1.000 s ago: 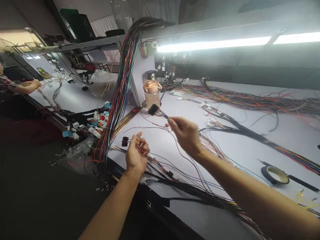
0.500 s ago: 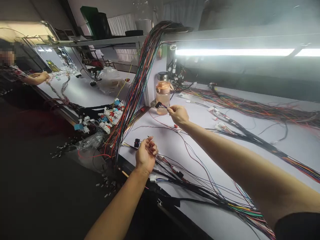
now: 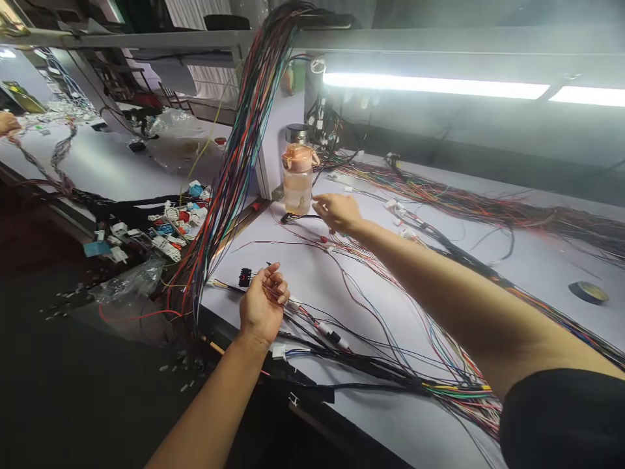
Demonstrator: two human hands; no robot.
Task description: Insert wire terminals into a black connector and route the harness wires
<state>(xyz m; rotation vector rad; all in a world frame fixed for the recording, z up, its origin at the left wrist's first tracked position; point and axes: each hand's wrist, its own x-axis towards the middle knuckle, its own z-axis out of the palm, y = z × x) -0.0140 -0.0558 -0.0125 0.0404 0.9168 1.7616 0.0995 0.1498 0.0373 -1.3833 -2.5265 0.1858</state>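
Observation:
My right hand (image 3: pixel 338 212) is above the bench beside the water bottle, its fingers slightly bent and apart, with nothing visible in them. Below its fingertips a black-sleeved cable (image 3: pixel 310 217) lies on the white surface, ending in a small black connector (image 3: pixel 286 219) at the foot of the bottle (image 3: pixel 297 182). Palm up near the front edge, my left hand (image 3: pixel 263 303) has its fingers curled around thin wires, partly hidden by the hand. Just left of its fingertips is a black multi-pin connector (image 3: pixel 245 277).
A thick bundle of coloured wires (image 3: pixel 249 124) hangs from the shelf (image 3: pixel 415 40). White and blue connectors (image 3: pixel 168 228) pile up at left. Harnesses (image 3: pixel 390 371) run along the front and back of the bench. A tape roll (image 3: pixel 588 292) lies right. Another person's hand (image 3: pixel 7 122) shows far left.
My right hand has let go of the black connector's cable, which now lies by the bottle. The view has shifted right, bringing the tape roll in. My left hand keeps its curled pose.

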